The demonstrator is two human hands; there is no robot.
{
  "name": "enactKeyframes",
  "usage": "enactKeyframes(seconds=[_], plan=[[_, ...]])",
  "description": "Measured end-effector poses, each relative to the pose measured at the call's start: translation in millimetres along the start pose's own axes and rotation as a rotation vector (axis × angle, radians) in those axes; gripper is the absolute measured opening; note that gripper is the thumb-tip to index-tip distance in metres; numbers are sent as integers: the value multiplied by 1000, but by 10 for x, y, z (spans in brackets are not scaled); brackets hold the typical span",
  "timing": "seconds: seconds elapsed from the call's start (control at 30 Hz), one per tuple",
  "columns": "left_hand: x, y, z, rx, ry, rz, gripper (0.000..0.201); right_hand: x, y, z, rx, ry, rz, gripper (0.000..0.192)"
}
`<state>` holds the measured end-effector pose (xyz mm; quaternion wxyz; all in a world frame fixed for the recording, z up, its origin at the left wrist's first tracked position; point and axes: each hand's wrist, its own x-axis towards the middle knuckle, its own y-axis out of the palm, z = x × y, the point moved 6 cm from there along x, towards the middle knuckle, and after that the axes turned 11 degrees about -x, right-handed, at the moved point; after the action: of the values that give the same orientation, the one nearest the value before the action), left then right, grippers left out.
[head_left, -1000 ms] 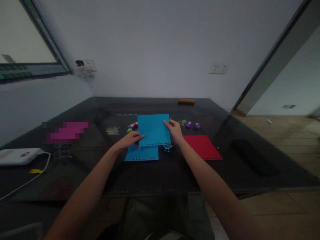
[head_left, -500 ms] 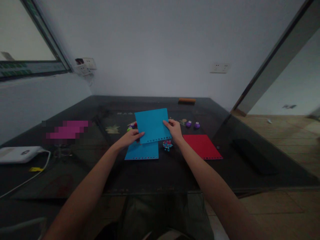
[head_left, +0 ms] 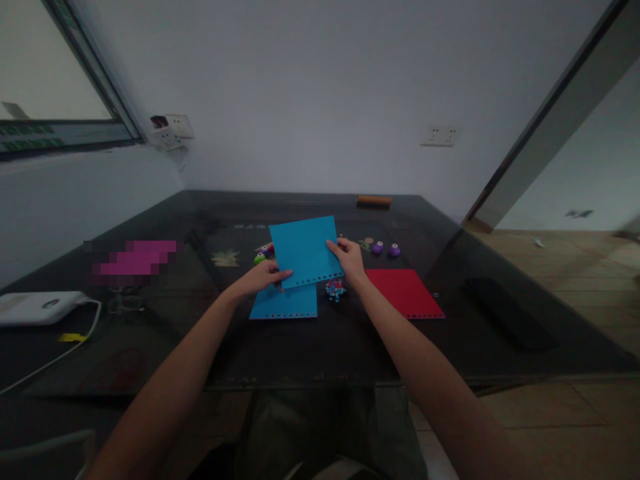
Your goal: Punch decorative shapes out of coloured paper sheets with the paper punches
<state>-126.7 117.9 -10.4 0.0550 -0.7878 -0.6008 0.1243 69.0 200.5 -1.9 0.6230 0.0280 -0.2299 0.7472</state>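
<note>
Both hands are holding a blue sheet (head_left: 306, 250) w/ punched holes along its near edge, tilted above the tabletop (head_left: 320, 347): left hand (head_left: 261, 278) & right hand (head_left: 349, 260) fingers are pinching its side edges.

Two blue punched sheets: one raised (head_left: 305, 250), one flat (head_left: 284, 303) on the dark table (head_left: 325, 347); one red punched sheet (head_left: 404, 293) beside them. Two purple punches (head_left: 377, 248) (head_left: 394, 251) to the right, and at the left a cluster of at least three, green (head_left: 259, 258), purple (head_left: 265, 252) and red (head_left: 271, 249), partly hidden. One small multicoloured heap (head_left: 335, 289), one brown block (head_left: 374, 200) at the far edge, one white device (head_left: 37, 308) with one cable.
</note>
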Motion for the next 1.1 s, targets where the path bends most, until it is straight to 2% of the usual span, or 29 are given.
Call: enactKeyframes(seconds=[0.1, 0.43, 0.63, 0.87, 1.1], plan=[[-8, 15, -19, 21, -9, 13, 40, -7, -29, 17, 77, -11, -54, 35], [19, -18, 34, 107, 17, 33, 40, 9, -34, 3, 31, -19, -64, 36], [-2, 1, -14, 105, 29, 31, 39, -3, -32, 19, 42, -19, -56, 35], [12, -9, 26, 106, 8, 22, 39, -21, -51, 52, -20, -16, -67, 35], [7, 14, 0, 98, 38, 43, 39, -17, -46, 68, 60, -45, -53, 34]])
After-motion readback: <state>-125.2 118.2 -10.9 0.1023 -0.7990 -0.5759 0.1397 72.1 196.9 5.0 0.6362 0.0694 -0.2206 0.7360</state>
